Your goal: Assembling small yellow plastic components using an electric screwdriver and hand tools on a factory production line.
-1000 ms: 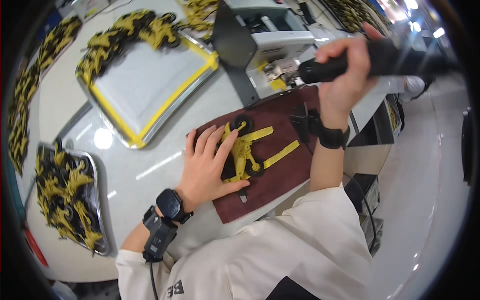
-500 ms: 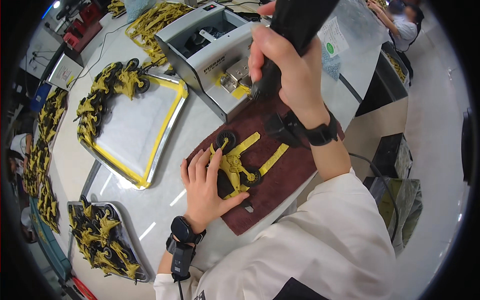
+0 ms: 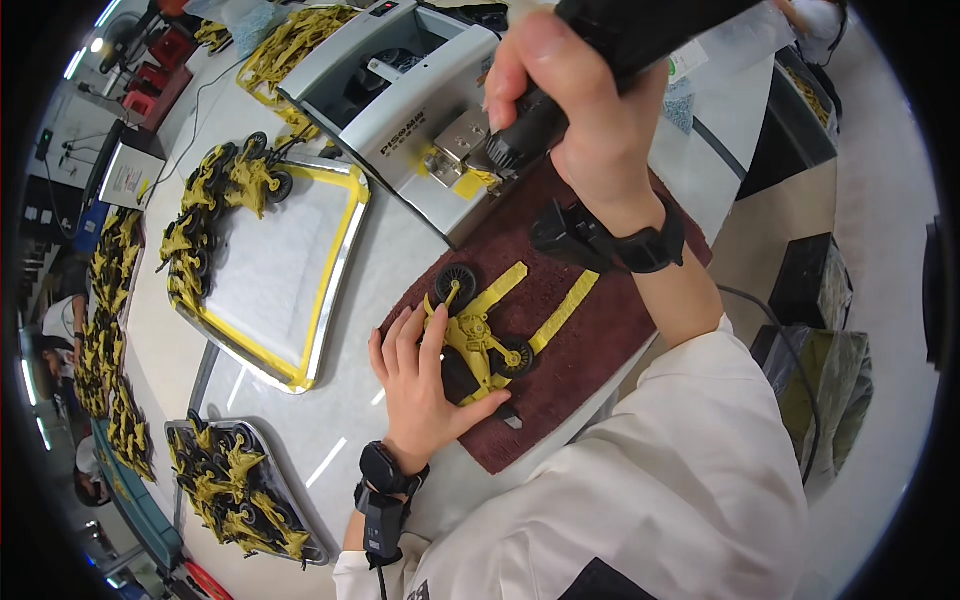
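The toy motorbike (image 3: 475, 335) lies on its side on a dark red cloth (image 3: 610, 340), and the cloth is on a big white table (image 3: 390, 245). Past the cloth sits a light gray machine (image 3: 425, 90). To the left is a tray with a yellow edge (image 3: 327, 288), then a smaller tray (image 3: 291, 490) full of yellow and black bikes. The right hand (image 3: 605, 140) is curled tight around a fat black tool (image 3: 645, 35), up above the cloth. The left hand (image 3: 415, 380) is half open, with fingers and thumb holding the bike. Two yellow strips (image 3: 565, 312) stick out beside the bike.
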